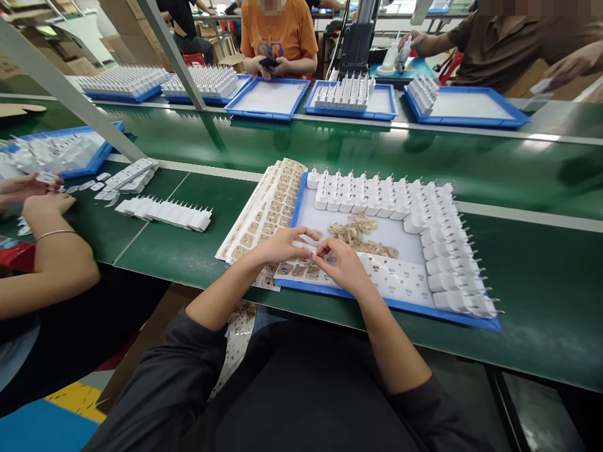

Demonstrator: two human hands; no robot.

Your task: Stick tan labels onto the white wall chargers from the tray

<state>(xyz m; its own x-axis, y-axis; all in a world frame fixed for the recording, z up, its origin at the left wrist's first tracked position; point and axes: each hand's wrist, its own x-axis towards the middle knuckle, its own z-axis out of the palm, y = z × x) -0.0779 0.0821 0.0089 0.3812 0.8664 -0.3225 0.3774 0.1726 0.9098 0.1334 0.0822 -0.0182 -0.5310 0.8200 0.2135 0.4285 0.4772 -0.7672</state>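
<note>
Both my hands meet over the front left part of a blue-rimmed tray. My left hand and my right hand have their fingertips pinched close together; what lies between them is too small to name. Beneath them a white sheet with tan stickers at its left end lies along the tray's front. A loose heap of tan pieces sits behind my right hand. White plug-like parts with metal pins stand in rows along the tray's back and right sides. More sticker sheets are stacked at the tray's left.
White parts lie in a row on the green bench to the left. A co-worker's hands are at the left edge, near another blue tray. Several blue trays line the far side, with people behind them. A slanted metal post rises at left.
</note>
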